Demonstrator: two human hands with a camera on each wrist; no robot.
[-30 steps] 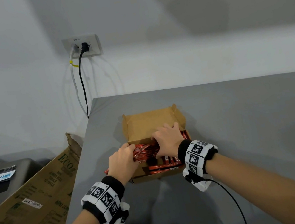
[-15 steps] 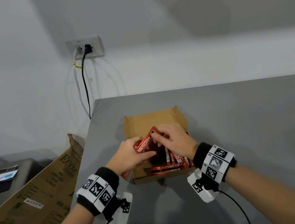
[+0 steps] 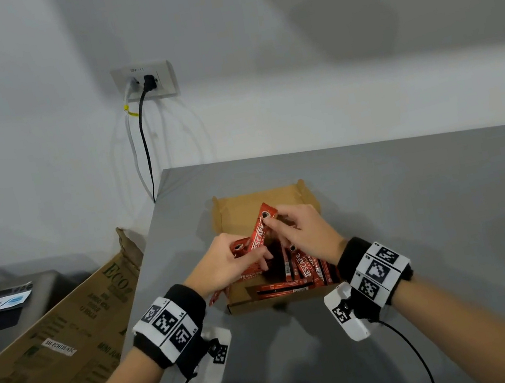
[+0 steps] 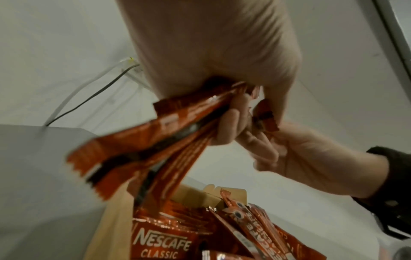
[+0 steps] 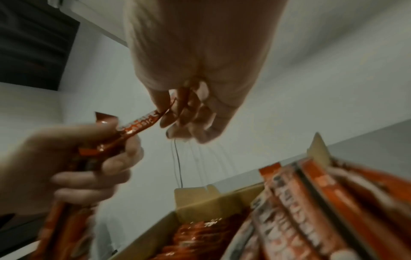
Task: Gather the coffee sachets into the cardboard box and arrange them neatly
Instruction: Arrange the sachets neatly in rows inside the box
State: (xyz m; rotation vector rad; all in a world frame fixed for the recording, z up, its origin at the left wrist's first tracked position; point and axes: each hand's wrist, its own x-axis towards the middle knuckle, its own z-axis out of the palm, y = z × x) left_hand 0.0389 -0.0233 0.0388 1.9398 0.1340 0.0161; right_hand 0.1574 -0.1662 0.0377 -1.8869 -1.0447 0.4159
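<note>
Pinching sachet (image 3: 261,231) between fingers (image 3: 275,221)

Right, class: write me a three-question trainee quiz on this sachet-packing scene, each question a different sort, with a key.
1. True or false: the open brown cardboard box sits on the grey table.
2. The right hand pinches the top of: A) one red Nescafe coffee sachet; B) the black cable; C) nothing.
3. Fill in: the left hand grips a ____ of red sachets.

Key: 1 true. 2 A. 3 bunch.
</note>
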